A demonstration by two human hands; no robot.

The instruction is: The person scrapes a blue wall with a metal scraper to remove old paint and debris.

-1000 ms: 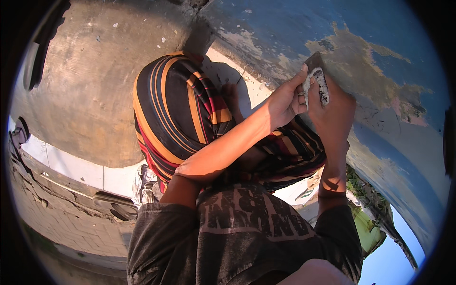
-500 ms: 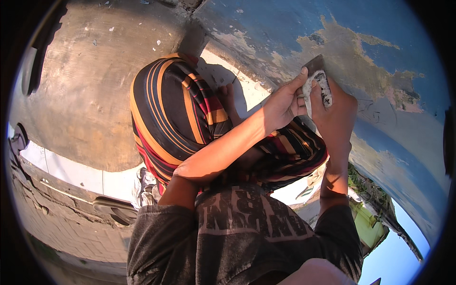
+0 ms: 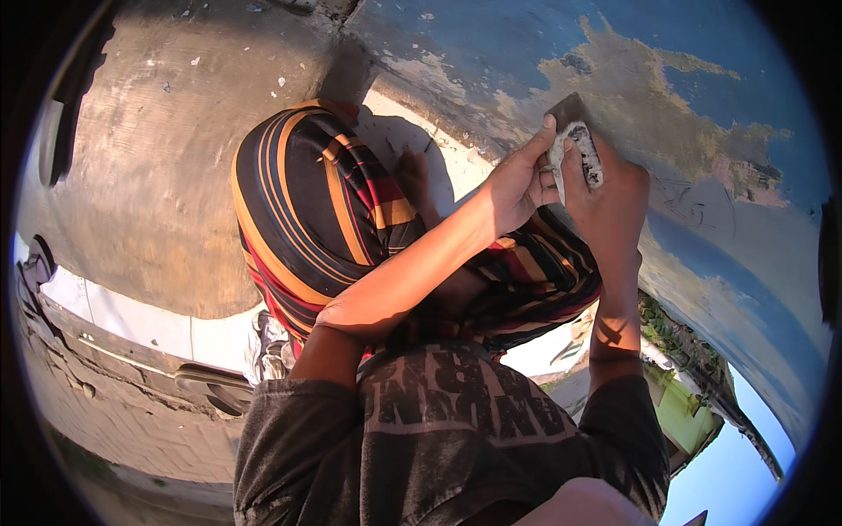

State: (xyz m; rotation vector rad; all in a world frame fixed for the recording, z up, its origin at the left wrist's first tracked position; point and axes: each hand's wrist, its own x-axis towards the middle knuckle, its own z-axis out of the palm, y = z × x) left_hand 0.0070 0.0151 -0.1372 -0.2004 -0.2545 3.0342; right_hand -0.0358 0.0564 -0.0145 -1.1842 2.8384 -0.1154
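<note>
A putty knife (image 3: pixel 586 156) with a dark, flat metal blade and a pale, worn handle is held against the painted wall (image 3: pixel 667 140). My right hand (image 3: pixel 610 197) is closed round its handle, with the thumb along the top. Beside it, my left hand (image 3: pixel 522 175) steadies the tool: its thumb presses the blade's left edge and its fingers curl in beside the handle. Around the blade, the wall's blue paint gives way to a bare, patchy grey-brown area. The blade's working edge lies flat, close to the wall surface.
Striped cloth (image 3: pixel 303 188) covers my bent legs between me and the wall. A smooth brown floor (image 3: pixel 167 175) with small paint flakes stretches to the left. Behind lie a sandal (image 3: pixel 215 386) and a crumpled silvery bag (image 3: pixel 270 344), near a white-tiled ledge (image 3: pixel 215 342).
Both hands and the putty knife have shifted slightly to the left and up along the wall. Their grip stays the same.
</note>
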